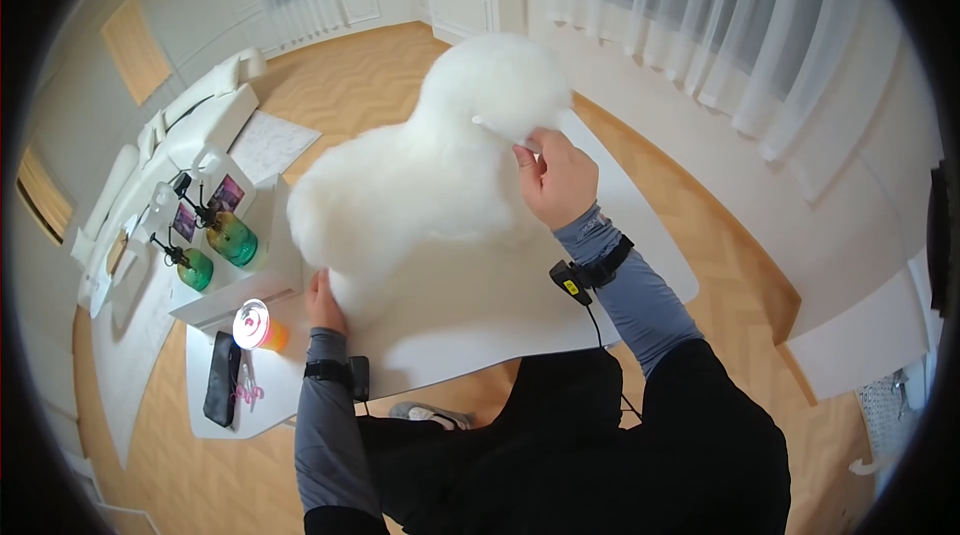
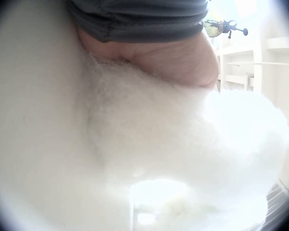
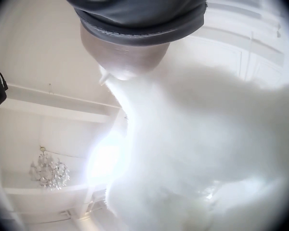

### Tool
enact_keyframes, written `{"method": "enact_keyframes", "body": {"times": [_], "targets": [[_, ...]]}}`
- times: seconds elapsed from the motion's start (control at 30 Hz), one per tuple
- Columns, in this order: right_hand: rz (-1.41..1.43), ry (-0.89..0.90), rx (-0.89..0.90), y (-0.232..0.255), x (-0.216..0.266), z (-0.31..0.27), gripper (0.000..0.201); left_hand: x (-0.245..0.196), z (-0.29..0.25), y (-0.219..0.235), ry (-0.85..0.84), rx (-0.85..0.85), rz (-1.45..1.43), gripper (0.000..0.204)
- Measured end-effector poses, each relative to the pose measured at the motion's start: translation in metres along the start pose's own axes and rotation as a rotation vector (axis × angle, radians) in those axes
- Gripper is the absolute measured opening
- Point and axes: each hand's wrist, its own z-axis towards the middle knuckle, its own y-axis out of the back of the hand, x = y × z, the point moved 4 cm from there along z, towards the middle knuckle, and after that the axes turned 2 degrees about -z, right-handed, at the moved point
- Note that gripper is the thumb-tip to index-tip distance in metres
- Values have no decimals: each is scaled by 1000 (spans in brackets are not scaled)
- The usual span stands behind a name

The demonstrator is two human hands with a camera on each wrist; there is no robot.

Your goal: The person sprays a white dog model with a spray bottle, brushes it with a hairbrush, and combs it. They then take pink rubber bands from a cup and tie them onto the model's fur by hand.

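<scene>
A fluffy white dog-shaped figure (image 1: 380,175) stands on the white table (image 1: 440,320), its round head toward the far right. My right hand (image 1: 562,180) pinches a slim white stick (image 1: 497,128) with a rounded tip, held against the fur just below the head. Low at the figure's rear, my left hand (image 1: 325,303) rests against the fur with its fingers pointing away from me; the fur partly hides them. In the left wrist view, the heel of that hand (image 2: 154,65) presses close to the white fur (image 2: 149,125). Fur fills much of the right wrist view below my hand (image 3: 125,57).
On the table's left lie a black case (image 1: 222,380) and pink-handled scissors (image 1: 247,390), beside a lidded cup (image 1: 262,327) with orange in it. Two green bottles (image 1: 232,238) with black tops stand behind them by a white box-like unit (image 1: 235,293). Curtains (image 1: 740,45) hang at the right.
</scene>
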Motion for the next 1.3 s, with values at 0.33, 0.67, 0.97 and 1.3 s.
{"method": "enact_keyframes", "body": {"times": [0.33,0.67,0.97,1.3], "targets": [[48,274,248,-11,-1,-17,10,-8,-4,-5,-33,-10,19,45],[11,212,168,-14,18,-2,12,6,7,-1,-40,59,25,46],[51,447,118,23,30,12,18,-5,-4,-7,3,2,-64,43],[-23,382,173,36,7,43,26,-2,0,-5,-30,76,-49,40]]}}
